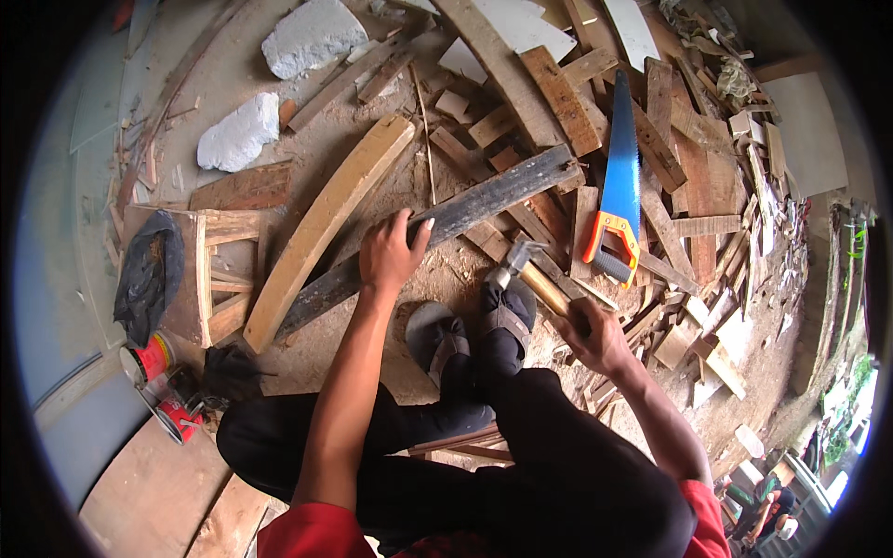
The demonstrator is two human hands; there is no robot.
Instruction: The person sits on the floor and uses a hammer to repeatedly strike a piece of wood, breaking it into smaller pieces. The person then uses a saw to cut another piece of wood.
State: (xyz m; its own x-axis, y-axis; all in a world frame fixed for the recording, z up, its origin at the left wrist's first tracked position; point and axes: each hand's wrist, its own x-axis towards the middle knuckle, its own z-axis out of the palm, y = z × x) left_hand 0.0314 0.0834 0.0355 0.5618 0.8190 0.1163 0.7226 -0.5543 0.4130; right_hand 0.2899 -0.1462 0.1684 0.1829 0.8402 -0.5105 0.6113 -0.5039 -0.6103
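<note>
My left hand [389, 253] grips a long, dark, weathered wooden beam [498, 193], its fingers bent over the far edge. The beam lies slantwise in front of my feet, its right end resting among scrap wood. In my right hand [597, 337] is a claw hammer [543, 288], held by its wooden handle, with the metal head up and to the left, just above my right sandal [507, 316]. A lighter, curved timber [330, 228] lies left of the dark beam and partly crosses it. Beyond the hammer, a blue handsaw [620, 177] with an orange handle rests on the wood pile.
Scrap boards [688, 167] are heaped ahead and to the right. Two white chunks [312, 39] lie at the far left. A wooden stool [206, 279] with a black bag [153, 274] on it and red cans [177, 418] stand left. Another person [767, 511] is at lower right.
</note>
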